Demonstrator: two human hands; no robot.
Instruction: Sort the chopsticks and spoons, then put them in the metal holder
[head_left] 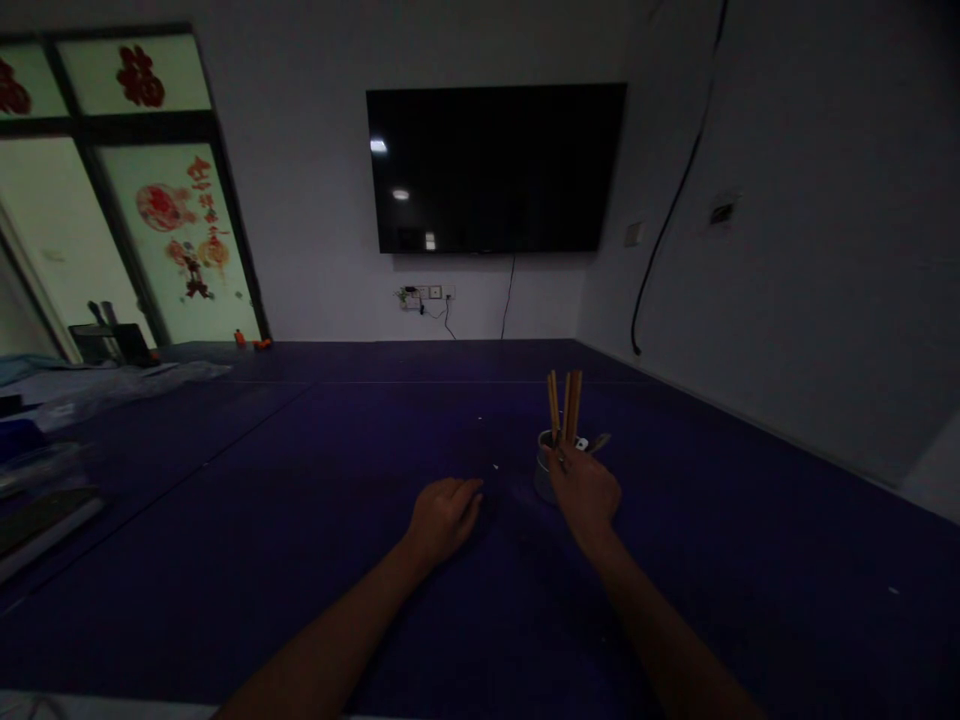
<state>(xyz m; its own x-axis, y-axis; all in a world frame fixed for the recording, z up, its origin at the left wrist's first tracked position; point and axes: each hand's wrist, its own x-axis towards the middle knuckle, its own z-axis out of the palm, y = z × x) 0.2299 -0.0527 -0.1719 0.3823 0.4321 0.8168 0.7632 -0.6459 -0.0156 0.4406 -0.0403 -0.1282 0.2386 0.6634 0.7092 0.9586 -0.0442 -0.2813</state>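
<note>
While the left hand (444,518) lies relaxed and unclenched on the purple table (262,520), the right hand (586,492) meets a cup (544,484).
Whether its grip clasps anything is too dim to tell; wooden sticks (573,405) stand nearly upright just beyond it, well apart from the left, a television (495,170) behind.

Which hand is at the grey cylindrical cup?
The right hand, at the cup with wooden sticks; the left hand is apart, over the dark-blue tabletop.
</note>
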